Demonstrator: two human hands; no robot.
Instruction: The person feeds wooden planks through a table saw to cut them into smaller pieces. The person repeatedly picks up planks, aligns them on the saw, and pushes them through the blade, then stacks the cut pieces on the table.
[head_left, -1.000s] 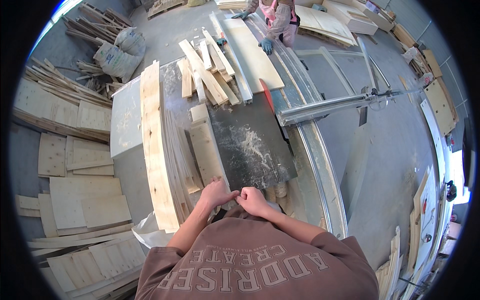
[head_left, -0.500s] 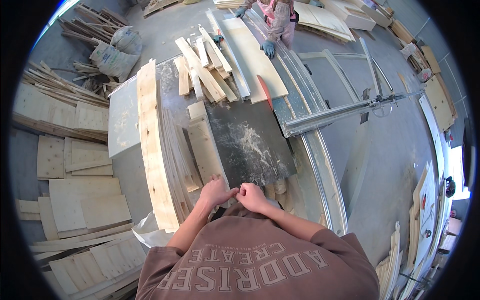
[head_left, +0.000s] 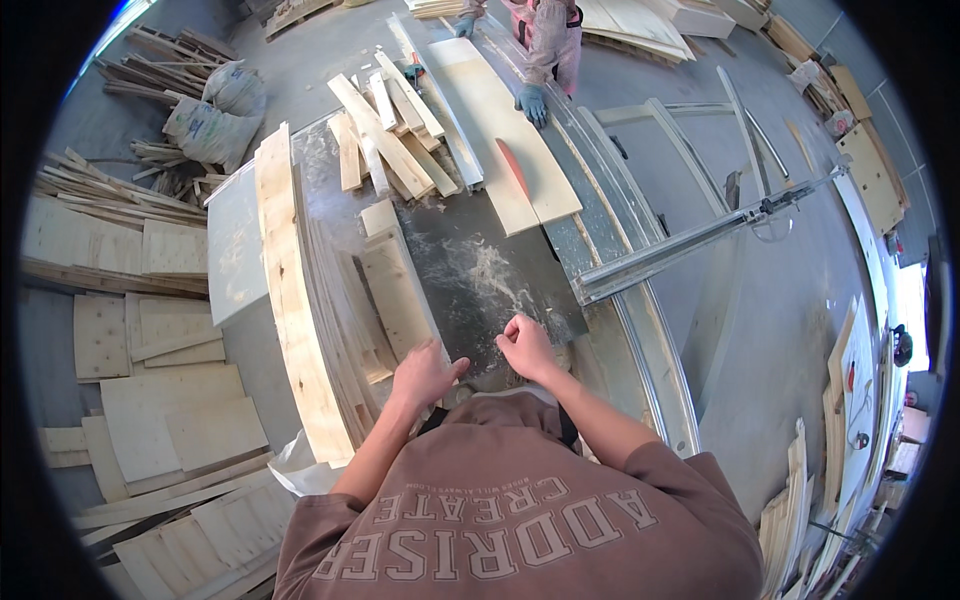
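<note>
My left hand [head_left: 424, 376] is beside the near end of a light wooden board [head_left: 398, 290], its thumb apart from the bent fingers; I cannot tell whether it touches the wood. To its right, my right hand [head_left: 526, 348] hovers over the dark, dusty saw table [head_left: 465, 250] with the fingers curled in and nothing visible in them. Ahead, a wide pale panel [head_left: 490, 130] lies on the table, with a red curved saw guard [head_left: 512, 167] standing up through it. A co-worker's gloved hand [head_left: 531, 104] presses on the panel's right edge.
Loose wood strips [head_left: 385, 135] are heaped left of the panel. A long plank [head_left: 290, 290] and stacked boards stand along my left. A metal crosscut fence [head_left: 690, 245] reaches right. White sacks [head_left: 210, 128] and wood piles lie at far left.
My hands, close together before, have parted; the right one moved forward and right. The panel has slid toward me past the red guard, with the co-worker's hand still on it.
</note>
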